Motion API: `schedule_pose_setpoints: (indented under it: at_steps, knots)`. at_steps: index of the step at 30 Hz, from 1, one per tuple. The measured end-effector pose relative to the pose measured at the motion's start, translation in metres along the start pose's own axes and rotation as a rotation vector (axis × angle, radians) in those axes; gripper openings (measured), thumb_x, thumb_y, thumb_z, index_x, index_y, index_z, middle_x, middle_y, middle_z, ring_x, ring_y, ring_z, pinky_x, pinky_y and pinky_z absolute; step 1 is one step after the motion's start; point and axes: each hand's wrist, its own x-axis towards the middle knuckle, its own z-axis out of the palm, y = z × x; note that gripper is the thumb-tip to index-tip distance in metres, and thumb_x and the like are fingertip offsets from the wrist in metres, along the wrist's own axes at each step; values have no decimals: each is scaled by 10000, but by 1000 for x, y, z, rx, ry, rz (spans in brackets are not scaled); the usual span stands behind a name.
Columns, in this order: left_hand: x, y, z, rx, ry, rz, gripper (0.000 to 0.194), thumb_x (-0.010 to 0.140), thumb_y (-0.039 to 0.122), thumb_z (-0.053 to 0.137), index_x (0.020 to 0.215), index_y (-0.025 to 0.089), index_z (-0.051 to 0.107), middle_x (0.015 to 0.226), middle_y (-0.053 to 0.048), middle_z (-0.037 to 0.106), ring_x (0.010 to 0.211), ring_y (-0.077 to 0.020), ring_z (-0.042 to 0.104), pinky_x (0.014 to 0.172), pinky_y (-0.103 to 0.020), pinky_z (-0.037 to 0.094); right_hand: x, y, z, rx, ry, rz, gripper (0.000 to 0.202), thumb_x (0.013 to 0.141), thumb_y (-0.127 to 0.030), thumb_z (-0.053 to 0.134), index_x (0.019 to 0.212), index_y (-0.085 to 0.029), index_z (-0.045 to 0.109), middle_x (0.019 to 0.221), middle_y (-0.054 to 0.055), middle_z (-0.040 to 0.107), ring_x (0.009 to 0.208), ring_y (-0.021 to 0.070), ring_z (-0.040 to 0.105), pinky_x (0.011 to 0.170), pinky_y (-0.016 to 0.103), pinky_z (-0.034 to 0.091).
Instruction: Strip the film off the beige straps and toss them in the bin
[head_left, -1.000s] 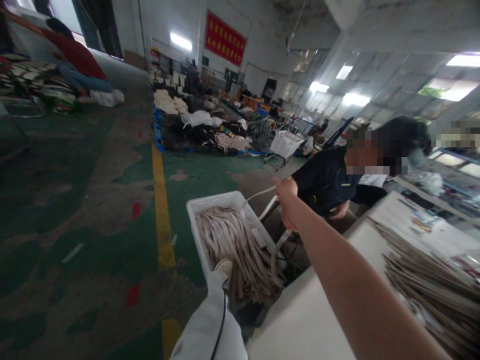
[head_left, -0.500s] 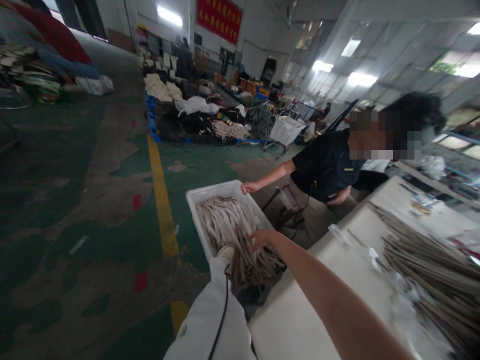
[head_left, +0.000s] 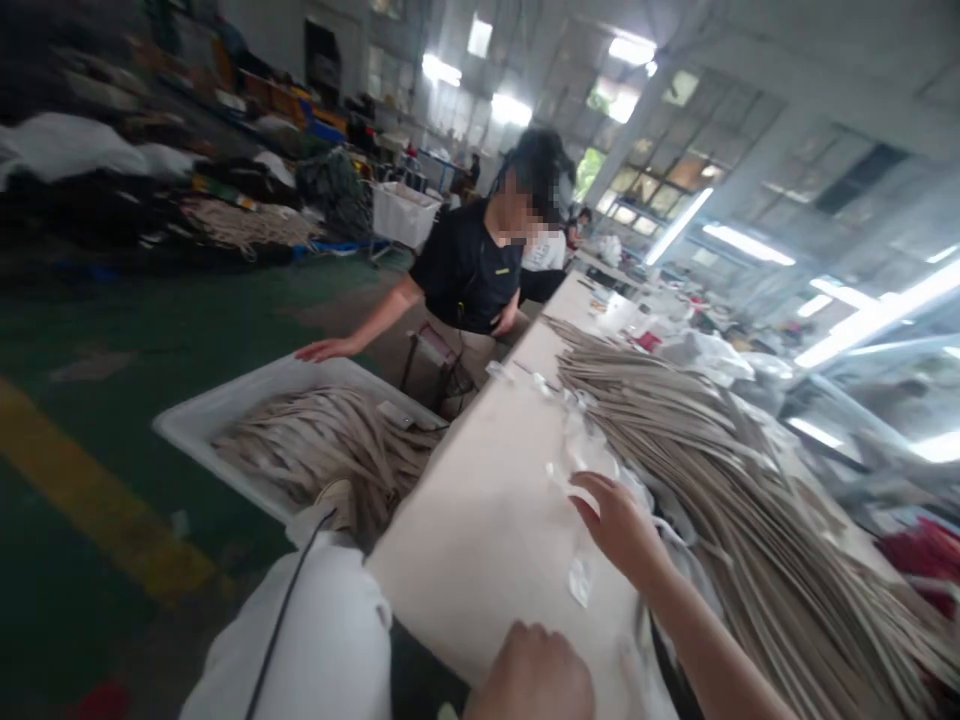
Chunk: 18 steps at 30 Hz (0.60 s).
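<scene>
My right hand point(head_left: 616, 520) is over the pale worktable point(head_left: 480, 500), thumb and fingers apart, beside clear plastic scraps. Nothing shows in its grasp. At the lower edge my left hand point(head_left: 534, 672) is curled closed with the knuckles up; whatever it may hold is hidden. A large heap of long beige-grey strips point(head_left: 712, 480) covers the right side of the table. A small clear plastic piece point(head_left: 579, 580) lies between my two hands. More strips point(head_left: 322, 440) fill a white bin point(head_left: 225, 395) on the floor to the left.
A person in a black shirt point(head_left: 469, 265) sits beyond the bin, one hand point(head_left: 330, 350) on its rim. My white-trousered leg point(head_left: 307, 630) is left of the table, the shoe point(head_left: 335, 500) at the bin. A white cart point(head_left: 405, 213) and dark piles stand behind.
The view has swung right. My right hand has moved from above the bin to the table. My left hand has come into view at the bottom.
</scene>
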Motion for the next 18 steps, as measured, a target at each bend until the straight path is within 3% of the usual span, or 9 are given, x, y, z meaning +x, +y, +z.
schedule_pose_setpoints:
  at_steps: [2,4,6,8,10,12,15,18]
  knots:
    - [2,6,-6,223,-58,-107,357,854,-14,392,986,110,700,920,-216,680,920,-346,662,808,-555,529,-59,49,3,23,87,199,292,860,-304,544,1066,-165,698,1127,144,712,1078,320,654,981,481,488]
    - [7,11,-14,428,-101,-176,384,857,-22,368,1058,106,668,1040,-191,672,979,-324,648,847,-514,538,-110,77,11,84,87,344,320,850,-347,552,1071,-166,696,1070,143,727,1009,318,679,920,479,525]
    - [15,12,-18,475,-110,-221,358,875,3,377,1069,120,653,1073,-156,665,974,-296,651,841,-467,556,-143,83,19,148,60,413,345,864,-358,537,1126,-183,680,1067,131,729,949,297,697,880,467,547]
    - [27,6,-13,456,-56,-220,349,885,40,424,1155,132,625,1189,-151,638,1068,-285,631,911,-439,543,-156,72,25,198,50,373,380,884,-330,521,1224,-209,639,1191,120,692,1034,282,678,927,460,532]
    - [38,-6,-2,457,35,-135,413,897,109,496,1302,166,555,1426,-142,509,1300,-299,492,1075,-457,440,-149,55,28,234,55,237,424,910,-290,495,1322,-236,580,1378,105,583,1222,268,586,1027,454,475]
    - [47,-20,11,459,65,-8,448,901,221,569,1347,208,530,1520,-104,421,1409,-319,358,1162,-533,314,-129,39,29,238,45,76,450,942,-247,445,1384,-252,531,1506,83,452,1372,257,441,1102,452,403]
    - [56,-32,25,456,49,94,411,896,210,582,1303,155,574,1401,-139,557,1335,-300,473,1151,-528,343,-89,29,35,141,-86,-76,473,961,-217,405,1423,-266,492,1575,51,345,1461,249,283,1156,446,310]
    - [59,-34,33,474,48,89,332,883,44,498,1177,78,649,1273,-187,641,1231,-257,582,1082,-420,455,-52,41,45,58,-201,-62,495,968,-321,447,1461,-280,437,1585,43,325,1438,253,328,1187,446,220]
